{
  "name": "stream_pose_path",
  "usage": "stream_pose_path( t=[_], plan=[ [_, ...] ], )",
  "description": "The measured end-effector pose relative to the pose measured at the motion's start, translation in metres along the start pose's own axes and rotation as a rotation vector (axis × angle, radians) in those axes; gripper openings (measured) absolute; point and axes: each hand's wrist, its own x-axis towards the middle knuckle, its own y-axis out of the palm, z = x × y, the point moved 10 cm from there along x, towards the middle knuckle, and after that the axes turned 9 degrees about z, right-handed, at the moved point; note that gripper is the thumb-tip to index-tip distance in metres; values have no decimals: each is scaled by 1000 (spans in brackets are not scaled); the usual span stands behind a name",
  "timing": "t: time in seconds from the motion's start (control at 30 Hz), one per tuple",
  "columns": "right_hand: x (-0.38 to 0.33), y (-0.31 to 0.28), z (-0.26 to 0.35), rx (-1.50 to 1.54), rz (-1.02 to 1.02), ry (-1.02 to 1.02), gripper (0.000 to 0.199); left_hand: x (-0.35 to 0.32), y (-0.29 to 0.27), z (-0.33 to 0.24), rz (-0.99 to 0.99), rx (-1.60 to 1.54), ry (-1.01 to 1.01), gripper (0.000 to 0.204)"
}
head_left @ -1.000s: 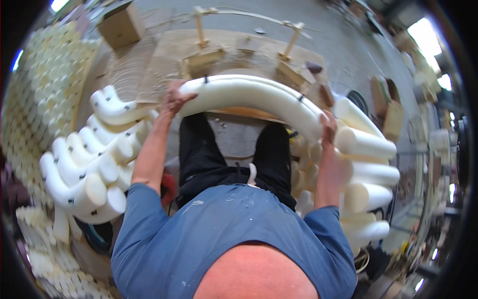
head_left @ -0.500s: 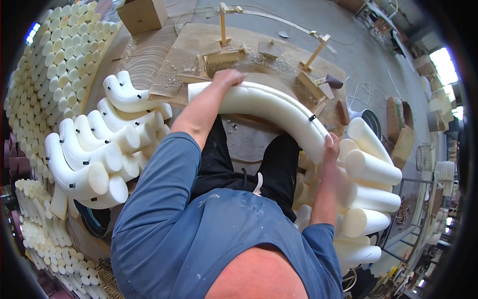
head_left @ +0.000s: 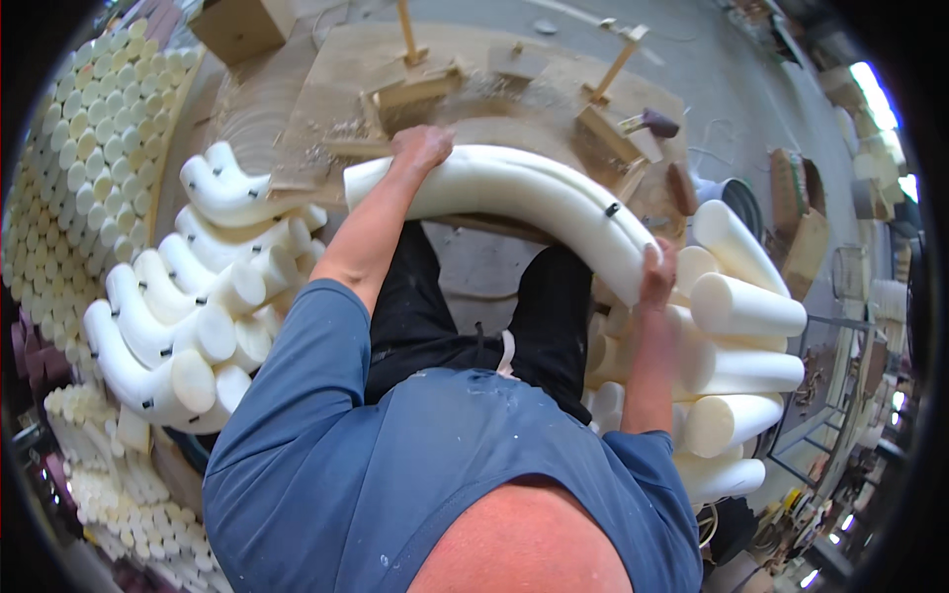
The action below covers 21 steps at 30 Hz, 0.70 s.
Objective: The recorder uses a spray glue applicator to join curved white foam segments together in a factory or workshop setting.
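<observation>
Gripping, head view: right hand (head_left: 657,272) grasps the lower right end of a curved foam cylinder (head_left: 529,193); left hand (head_left: 422,145) lies over its top near the left end, fingers partly hidden, so cannot tell how firmly that grip closes.
Cylinder's place: arched in front of the black trousers (head_left: 542,306), along the near side of the wooden surface (head_left: 336,79); whether it rests on the edge, cannot tell.
Curve's markings: lengthwise groove along the outer side; small black tab (head_left: 612,210) nearer the right end.
Foam's handling: judged light for its bulk, stiff enough to keep its arch, apt to dent under hard fingertips; slipperiness uncertain.
Best hold: one hand by each end, broad palms, clear of the tab.
Wooden surface: pale scraps strewn about; wooden blocks (head_left: 420,89) and upright posts (head_left: 407,32) standing on it, beyond the cylinder.
Left side: stacked bent foam pieces (head_left: 148,316) with black tabs; many round white ends (head_left: 114,148) banked behind.
Right side: stacked foam cylinders (head_left: 748,306), just beside the right forearm.
Room: grey floor (head_left: 732,109), cardboard box (head_left: 239,30) upper left; far right blurred.
</observation>
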Motion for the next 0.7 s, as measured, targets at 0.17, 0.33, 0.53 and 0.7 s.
stream_pose_path(
  t=[0.17, 0.33, 0.53, 0.7],
  plan=[
    [11, -2, -13, -24, -3, 42, 47, 1, -7, 6, -90, -444, 139, 62],
    [21, 0, -27, 215, 46, 50, 59, 8, -54, 96, -358, -826, 263, 69],
    [12, 2, -62, 611, -150, -12, 65, -53, -23, 178, -393, -597, 145, 77],
    [6, 19, -69, 843, -86, 33, 61, -79, 58, 171, -288, -1386, 78, 55]
  ],
)
